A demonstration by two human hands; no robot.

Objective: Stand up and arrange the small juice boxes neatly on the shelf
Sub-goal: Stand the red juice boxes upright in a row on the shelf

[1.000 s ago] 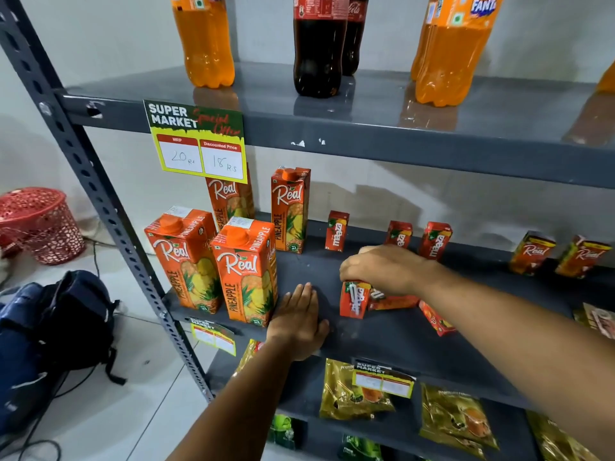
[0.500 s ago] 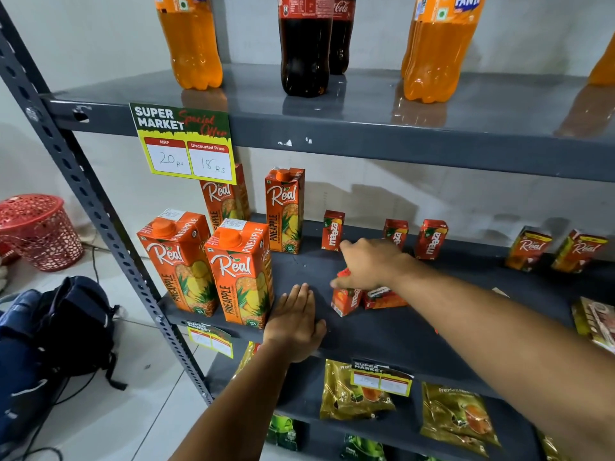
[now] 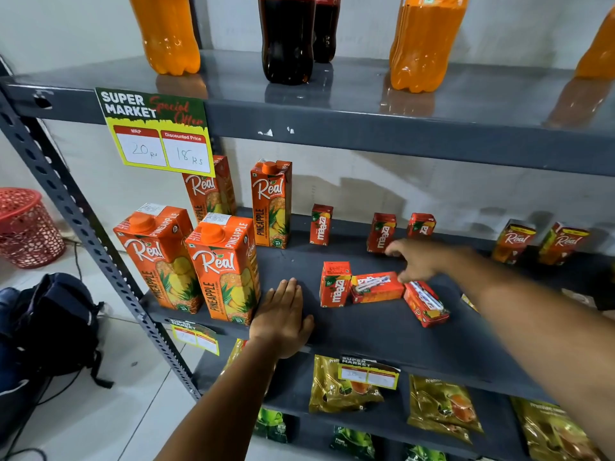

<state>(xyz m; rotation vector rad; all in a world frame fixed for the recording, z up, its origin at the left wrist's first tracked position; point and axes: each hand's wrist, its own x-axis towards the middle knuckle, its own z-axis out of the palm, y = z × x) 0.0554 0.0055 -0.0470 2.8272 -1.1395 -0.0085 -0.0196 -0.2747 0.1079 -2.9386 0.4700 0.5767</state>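
Observation:
On the grey middle shelf (image 3: 366, 331) one small red Maaza box (image 3: 334, 283) stands upright near the front. Beside it, to the right, two more small boxes lie on their sides, one (image 3: 377, 287) flat and one (image 3: 426, 303) angled. Three small Maaza boxes stand along the back: (image 3: 321, 224), (image 3: 381, 231), (image 3: 421, 225). My right hand (image 3: 416, 257) hovers over the lying boxes, fingers apart, holding nothing. My left hand (image 3: 283, 314) rests flat on the shelf's front edge.
Tall Real pineapple cartons (image 3: 223, 267) stand at the shelf's left. Two small Real boxes (image 3: 514, 241) stand at the back right. Soda bottles (image 3: 286, 38) line the upper shelf; snack packets (image 3: 346, 384) fill the lower one. A backpack (image 3: 56, 327) and a red basket (image 3: 26, 227) sit on the floor at left.
My right hand has let go of the small box at the front, which now stands upright, and has moved right and back. My left hand stays in place.

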